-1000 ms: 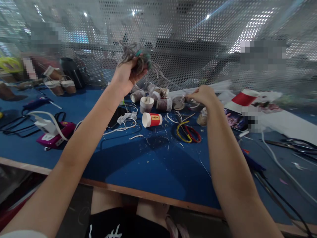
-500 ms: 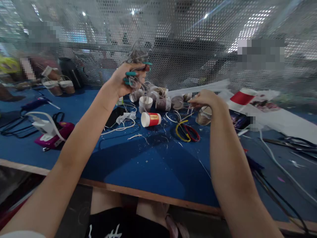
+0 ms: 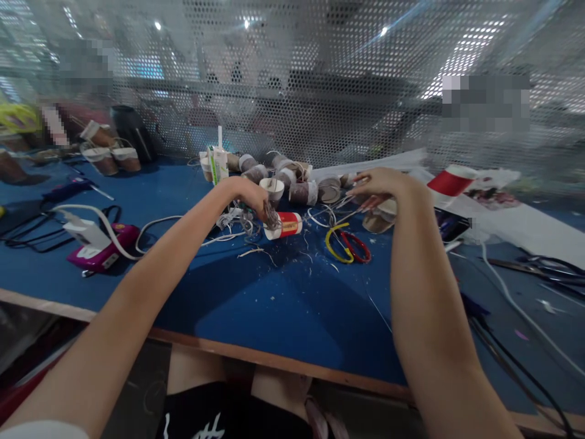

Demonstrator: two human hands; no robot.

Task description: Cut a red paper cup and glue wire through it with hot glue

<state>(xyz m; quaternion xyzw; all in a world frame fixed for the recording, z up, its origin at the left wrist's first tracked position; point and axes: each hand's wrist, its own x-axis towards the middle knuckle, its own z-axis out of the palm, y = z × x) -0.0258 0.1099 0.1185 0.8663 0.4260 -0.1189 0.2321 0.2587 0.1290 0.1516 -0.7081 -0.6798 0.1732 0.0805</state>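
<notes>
My left hand [image 3: 254, 196] is closed on tangled grey string [image 3: 270, 214], at the open end of a red and white paper cup [image 3: 289, 224] lying on its side. Thin strands run from there toward my right hand [image 3: 375, 188], whose fingers pinch some strands at the right. Beneath the right hand is a brown-wrapped cup [image 3: 379, 221]. Scissors with yellow and red handles [image 3: 348, 244] lie between the hands, nearer the front. Behind the paper cup stand and lie several string-wrapped cups [image 3: 303, 192].
The blue table [image 3: 274, 317] holds thread scraps. At left are a purple power strip [image 3: 104, 249], a glue gun [image 3: 68, 189], cups and a black bottle [image 3: 132, 131]. Dark scissors [image 3: 548, 268], cables and another red cup [image 3: 451, 181] are at right. A perforated metal screen [image 3: 292, 79] rises behind.
My left hand has come down from above the cups with the grey string to beside the red and white cup. My right hand has stayed nearly in place, its fingers slightly more spread.
</notes>
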